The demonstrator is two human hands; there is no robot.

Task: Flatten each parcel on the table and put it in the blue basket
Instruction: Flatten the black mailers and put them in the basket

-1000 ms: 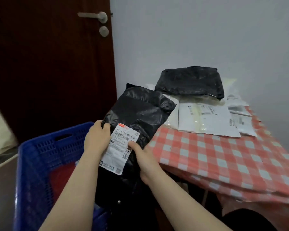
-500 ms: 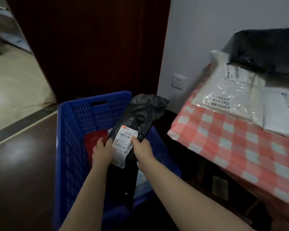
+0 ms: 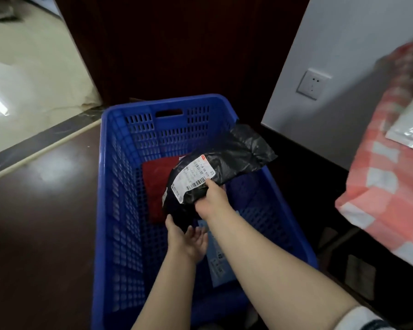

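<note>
Basket (image 3: 110, 163) first — above its middle the left hand (image 3: 188, 241) lies open, fingers loosely spread, under the black parcel's (image 3: 224, 160) near end; the right hand (image 3: 212, 201) pinches its edge beside the label (image 3: 193, 177). Soft, light, probably slippery film — better gripped by the bulk

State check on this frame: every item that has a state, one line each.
Black parcel, held over the blue basket, not yet released.
Right-hand grip, curled round the black parcel.
Left-hand grip, fingers relaxed, palm up under the parcel's near end.
Blue basket, already holds two parcels.
Red parcel, flat on basket floor.
Light blue parcel, flat on basket floor, partly hidden by arms.
Wall socket, nothing plugged in.
</note>
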